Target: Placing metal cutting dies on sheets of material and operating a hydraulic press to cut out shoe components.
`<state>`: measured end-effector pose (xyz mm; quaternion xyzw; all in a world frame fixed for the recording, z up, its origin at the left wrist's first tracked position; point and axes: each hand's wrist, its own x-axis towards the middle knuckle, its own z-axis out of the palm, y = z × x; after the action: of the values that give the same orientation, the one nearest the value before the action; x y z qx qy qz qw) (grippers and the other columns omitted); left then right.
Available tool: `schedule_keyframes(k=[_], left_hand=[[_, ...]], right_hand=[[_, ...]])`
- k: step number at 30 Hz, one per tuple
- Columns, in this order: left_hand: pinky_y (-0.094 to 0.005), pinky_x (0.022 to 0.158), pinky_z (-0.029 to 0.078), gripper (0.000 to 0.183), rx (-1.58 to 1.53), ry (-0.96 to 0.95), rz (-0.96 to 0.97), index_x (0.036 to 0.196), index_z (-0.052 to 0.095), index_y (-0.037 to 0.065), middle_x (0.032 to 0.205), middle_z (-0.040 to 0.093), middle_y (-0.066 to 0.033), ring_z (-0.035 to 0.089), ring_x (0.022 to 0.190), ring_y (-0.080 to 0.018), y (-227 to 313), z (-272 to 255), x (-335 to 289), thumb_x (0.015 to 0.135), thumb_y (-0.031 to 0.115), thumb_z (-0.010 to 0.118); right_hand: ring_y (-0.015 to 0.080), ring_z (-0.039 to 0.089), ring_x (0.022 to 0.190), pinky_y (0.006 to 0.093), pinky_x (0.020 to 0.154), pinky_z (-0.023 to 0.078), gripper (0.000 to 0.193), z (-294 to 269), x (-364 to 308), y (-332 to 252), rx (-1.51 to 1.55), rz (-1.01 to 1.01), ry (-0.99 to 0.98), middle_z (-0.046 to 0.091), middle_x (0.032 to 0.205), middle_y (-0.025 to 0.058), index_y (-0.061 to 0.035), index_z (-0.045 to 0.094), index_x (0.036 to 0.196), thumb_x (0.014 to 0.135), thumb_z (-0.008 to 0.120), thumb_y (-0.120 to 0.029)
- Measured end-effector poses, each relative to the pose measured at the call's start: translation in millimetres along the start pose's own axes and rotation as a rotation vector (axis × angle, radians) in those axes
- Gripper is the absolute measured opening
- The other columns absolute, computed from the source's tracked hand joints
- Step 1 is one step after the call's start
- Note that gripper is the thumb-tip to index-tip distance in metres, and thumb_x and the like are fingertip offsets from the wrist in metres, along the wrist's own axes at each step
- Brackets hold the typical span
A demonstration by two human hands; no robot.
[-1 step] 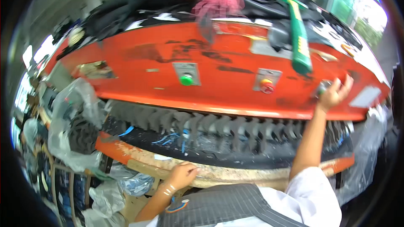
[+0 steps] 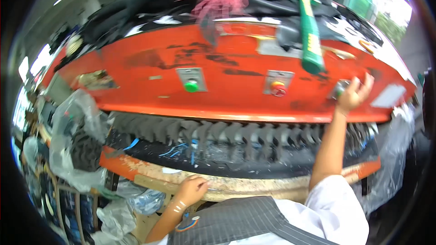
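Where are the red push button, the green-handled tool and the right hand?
Red push button (image 2: 278, 89): head view, its cap.
Green-handled tool (image 2: 311, 43): head view, its handle.
Right hand (image 2: 351, 97): head view, its middle.

Up on the wearer's head now, a wide fisheye peering down and forward, close in above the left hand (image 2: 191, 189), right hand (image 2: 355, 93) farther out, orange machine front (image 2: 136, 91) bowing across the view beyond the left hand.

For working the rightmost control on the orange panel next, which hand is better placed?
Right, most likely: the right hand is up beside that control, fingers spread, while the left hand is low at the worn front edge, farther left.
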<state>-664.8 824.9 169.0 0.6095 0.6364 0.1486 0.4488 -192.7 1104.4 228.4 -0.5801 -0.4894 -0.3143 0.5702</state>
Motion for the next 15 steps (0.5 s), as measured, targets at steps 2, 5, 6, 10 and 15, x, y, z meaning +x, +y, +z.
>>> schedule_keyframes(k=[2, 5, 6, 10, 15], left_hand=[[-0.0414, 0.071, 0.049, 0.017, 0.113, 0.072, 0.055, 0.082, 0.070, 0.006, 0.077, 0.063, -0.0109, 0.060, 0.074, -0.0319, -11.2, -2.2, -16.5, 0.082, 0.023, 0.068], [-0.0414, 0.072, 0.048, 0.013, 0.241, 0.150, 0.176, 0.079, 0.070, 0.009, 0.077, 0.064, -0.0093, 0.060, 0.076, -0.0307, -28.4, 2.9, -33.3, 0.081, 0.021, 0.068], [-0.0414, 0.072, 0.048, 0.013, 0.236, 0.140, 0.210, 0.079, 0.070, 0.009, 0.077, 0.064, -0.0093, 0.060, 0.076, -0.0307, -33.8, 7.9, -31.2, 0.081, 0.021, 0.068], [-0.0417, 0.070, 0.048, 0.016, 0.322, 0.269, 0.325, 0.072, 0.068, 0.010, 0.078, 0.064, -0.0083, 0.060, 0.077, -0.0303, -35.0, 21.8, -30.7, 0.081, 0.022, 0.065], [-0.0432, 0.070, 0.047, 0.021, 0.337, 0.248, 0.342, 0.070, 0.066, 0.009, 0.077, 0.062, -0.0092, 0.058, 0.077, -0.0315, -49.2, 33.1, -32.0, 0.082, 0.025, 0.062]], right_hand=[[0.0304, 0.046, 0.127, 0.0402, 0.106, 0.035, 0.035, -5.3, -14.4, -17.4, 0.011, 0.064, -0.069, 0.053, 0.131, 0.0184, 0.0006, 0.057, 0.123, 0.092, 0.059, -0.015], [0.0308, 0.054, 0.109, 0.0399, 0.093, 0.043, 0.030, -48.8, -45.3, -50.5, 0.066, 0.160, -0.229, 0.057, 0.120, 0.0170, 0.0006, 0.058, 0.115, 0.087, 0.063, -0.011], [0.0299, 0.056, 0.105, 0.0394, 0.089, 0.044, 0.027, -69.4, -64.0, -62.7, 0.126, 0.197, -0.288, 0.059, 0.116, 0.0159, 0.0001, 0.059, 0.111, 0.087, 0.063, -0.010], [0.0331, 0.062, 0.087, 0.0421, 0.078, 0.049, 0.029, -133.1, -116.2, -114.7, 0.125, 0.390, -0.774, 0.066, 0.090, 0.0160, -0.0018, 0.067, 0.092, 0.091, 0.061, -0.030], [0.0354, 0.064, 0.102, 0.0460, 0.084, 0.050, 0.067, -121.0, -119.1, -177.2, -0.364, 0.499, -1.613, 0.068, 0.104, 0.0214, -0.0013, 0.070, 0.094, 0.087, 0.048, -0.064]])
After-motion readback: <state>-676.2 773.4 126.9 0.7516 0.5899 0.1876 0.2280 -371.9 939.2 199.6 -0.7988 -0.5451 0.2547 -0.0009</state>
